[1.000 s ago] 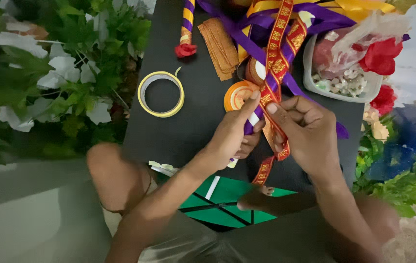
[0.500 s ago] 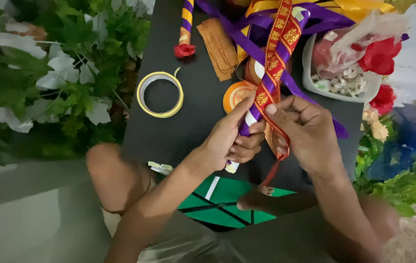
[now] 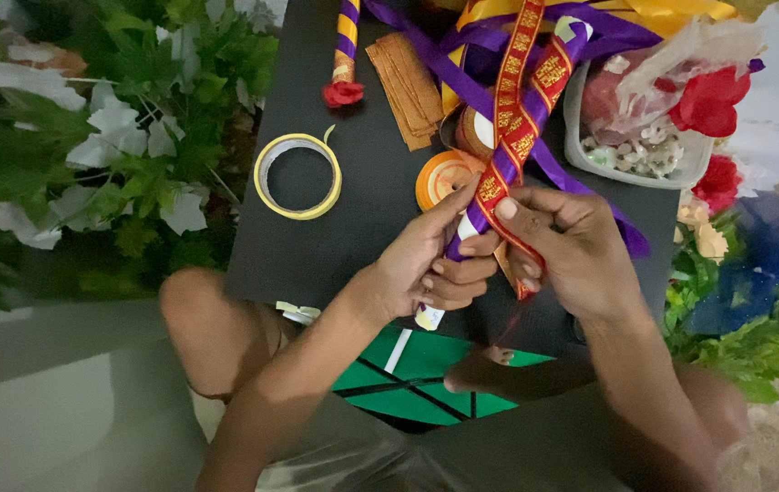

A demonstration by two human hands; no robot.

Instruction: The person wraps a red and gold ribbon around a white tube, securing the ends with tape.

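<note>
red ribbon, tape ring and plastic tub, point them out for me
red ribbon (image 3: 519, 137), head view, on the patterned band above the hands
tape ring (image 3: 297, 176), head view, on its yellow left rim
plastic tub (image 3: 645, 175), head view, on its near rim

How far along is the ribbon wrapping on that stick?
Done: one wrapped stick with a red flower lies at the table's far end. In hand: left hand holds a second stick, purple-wrapped at its upper part; right hand pulls red ribbon across it. Left: its white lower end is bare.
</note>
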